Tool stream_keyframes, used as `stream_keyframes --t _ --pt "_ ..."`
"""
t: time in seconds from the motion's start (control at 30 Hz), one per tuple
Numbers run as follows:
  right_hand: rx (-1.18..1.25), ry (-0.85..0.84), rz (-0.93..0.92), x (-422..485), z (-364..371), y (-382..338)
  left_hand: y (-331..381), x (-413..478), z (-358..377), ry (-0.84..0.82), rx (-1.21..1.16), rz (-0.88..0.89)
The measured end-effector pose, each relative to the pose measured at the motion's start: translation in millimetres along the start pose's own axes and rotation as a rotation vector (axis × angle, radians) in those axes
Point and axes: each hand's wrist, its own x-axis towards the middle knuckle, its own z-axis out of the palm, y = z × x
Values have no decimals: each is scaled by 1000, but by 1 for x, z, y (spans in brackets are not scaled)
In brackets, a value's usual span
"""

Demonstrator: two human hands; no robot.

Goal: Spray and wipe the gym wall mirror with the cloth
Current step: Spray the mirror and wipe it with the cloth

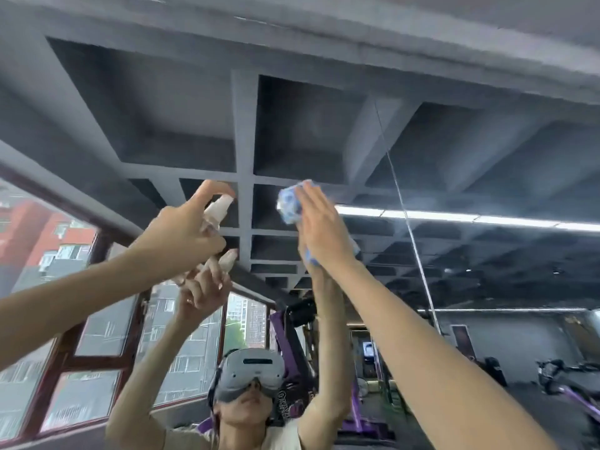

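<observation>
Cloth (288, 206) bunched, blue-white, under right hand (321, 227); left hand (181, 237) grips bottle (218, 207)

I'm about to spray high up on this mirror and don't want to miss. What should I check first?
1. Grip of the left hand on the spray bottle: ok.
2. Index finger on the pump top: ok.
3. Nozzle aimed at the mirror: cannot tell.
4. The cloth pressed to the glass by the flat right hand: ok.
5. Liquid left in the bottle: cannot tell.
</observation>
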Motion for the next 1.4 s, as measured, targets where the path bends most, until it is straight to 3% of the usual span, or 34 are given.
stream_keyframes --t 0.1,0.17,0.23,0.37,0.43,0.5,0.6,0.67,0.7,0.77,0.87,0.97,1.03,1.17,1.23,1.33,1.4 --pt "-194 140 499 -6 -37 93 -7 -6 1 -54 28 13" --pt "-186 164 662 1 -41 95 -13 -9 -2 -77 55 25" --pt "-166 148 574 19 -22 51 -15 -12 -3 -66 47 23" --pt "-65 -41 -45 50 46 -71 -18 -11 2 -20 81 16" --pt "12 -154 -215 59 45 -81 -20 -8 2 -13 94 -1" --pt "10 -146 -77 60 28 -41 -22 -8 0 -1 77 -18" --pt "-74 98 383 54 -5 36 -35 -9 -11 59 71 -31" --pt "-94 123 578 59 -4 31 -53 -17 -27 99 106 -91" --pt "-67 159 552 67 5 7 -63 -22 -36 119 117 -126" --pt "34 162 289 88 33 -62 -85 -33 -53 135 135 -162" --pt "128 -112 -208 107 78 -186 -115 -38 -76 164 201 -237" --pt "219 -363 -493 104 103 -251 -131 -30 -92 212 207 -266" --pt "211 -323 -458 122 107 -232 -137 -21 -103 217 182 -259" --pt "125 35 112 183 109 -155 -143 -6 -121 228 207 -238" --pt "74 49 241 197 120 -171 -143 -5 -131 206 210 -230" --pt "236 63 21 192 129 -240 -142 -13 -140 189 256 -203" --pt "296 -90 -220 164 126 -289 -143 -20 -145 209 273 -223"
